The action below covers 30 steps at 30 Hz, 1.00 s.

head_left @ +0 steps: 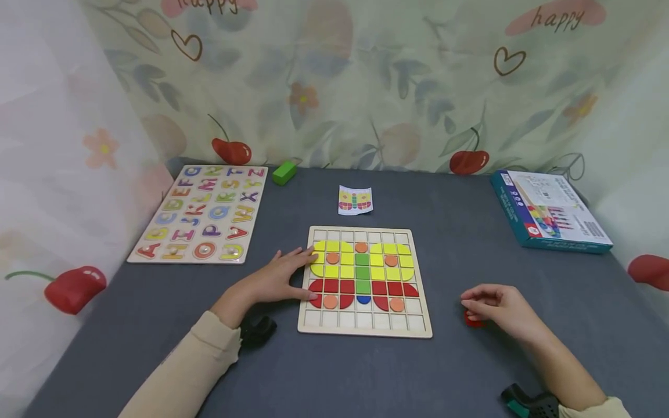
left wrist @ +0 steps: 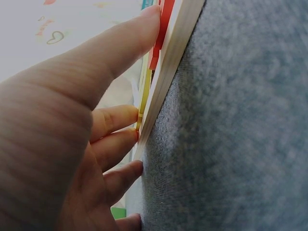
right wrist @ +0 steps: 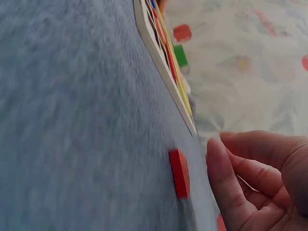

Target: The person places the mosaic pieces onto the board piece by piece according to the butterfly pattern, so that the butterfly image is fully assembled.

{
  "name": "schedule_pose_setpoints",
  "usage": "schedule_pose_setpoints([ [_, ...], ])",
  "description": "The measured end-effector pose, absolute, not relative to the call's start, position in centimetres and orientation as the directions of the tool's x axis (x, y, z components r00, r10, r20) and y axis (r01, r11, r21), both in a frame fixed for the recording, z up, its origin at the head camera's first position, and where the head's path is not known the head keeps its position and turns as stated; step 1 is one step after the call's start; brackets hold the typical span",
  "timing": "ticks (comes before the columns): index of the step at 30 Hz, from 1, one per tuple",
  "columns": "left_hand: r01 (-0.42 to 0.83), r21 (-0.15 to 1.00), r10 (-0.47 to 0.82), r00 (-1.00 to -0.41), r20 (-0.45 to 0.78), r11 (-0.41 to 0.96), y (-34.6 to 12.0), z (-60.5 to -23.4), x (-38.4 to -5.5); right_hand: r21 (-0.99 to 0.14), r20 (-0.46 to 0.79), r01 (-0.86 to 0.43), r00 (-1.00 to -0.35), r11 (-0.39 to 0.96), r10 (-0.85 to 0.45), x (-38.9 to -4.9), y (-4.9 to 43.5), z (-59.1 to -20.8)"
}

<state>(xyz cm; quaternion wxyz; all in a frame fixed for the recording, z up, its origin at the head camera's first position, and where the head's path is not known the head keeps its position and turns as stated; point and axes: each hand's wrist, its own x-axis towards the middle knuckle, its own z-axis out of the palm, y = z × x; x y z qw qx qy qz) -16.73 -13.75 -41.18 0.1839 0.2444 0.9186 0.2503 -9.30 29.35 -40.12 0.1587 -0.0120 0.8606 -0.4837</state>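
A wooden grid board [head_left: 366, 326] holds yellow, red, green, orange and blue tiles in a butterfly shape. My left hand [head_left: 274, 278] is spread along its left side, the thumb on a red tile and fingertips at the yellow ones. To the board's right, a small red tile [right wrist: 179, 173] lies on the dark cloth. Just over this tile is my right hand [head_left: 499, 307], its thumb and index fingertips close together. In the right wrist view a gap shows between those fingertips and the tile.
Behind the board lies a small butterfly picture card [head_left: 355, 201]. An alphabet puzzle board [head_left: 190, 255] is at the back left, with a green block [head_left: 284, 173] next to it. A flat teal-edged box [head_left: 567, 244] sits at the back right. Printed curtains [head_left: 355, 87] enclose the table.
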Motion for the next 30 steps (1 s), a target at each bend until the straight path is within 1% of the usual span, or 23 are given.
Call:
schedule_pose_setpoints([
  [7,0.360,0.552,0.544,-0.811,-0.214,0.753,-13.7,-41.0,-16.7,-0.834,-0.289,0.150,-0.938,0.531,-0.188,-8.4,31.3,-40.5],
  [14,0.372,0.548,0.552,-0.809,-0.204,0.749,-13.7,-41.1,-16.8,-0.791,-0.267,0.068,-0.932,0.608,-0.243,-8.0,31.1,-41.2],
  [18,0.371,0.552,0.551,-0.810,-0.202,0.747,-13.7,-41.1,-16.8,-0.775,-0.273,0.059,-0.929,0.629,-0.251,-8.3,30.8,-41.2],
  [23,0.368,0.551,0.548,-0.811,-0.204,0.749,-13.7,-41.2,-16.7,-0.781,-0.307,0.064,-0.906,0.622,-0.292,-8.7,30.6,-41.1],
  [30,0.364,0.549,0.543,-0.814,-0.205,0.752,-13.6,-41.1,-16.7,-0.808,-0.306,0.028,-0.873,0.588,-0.380,-9.4,30.0,-40.7],
])
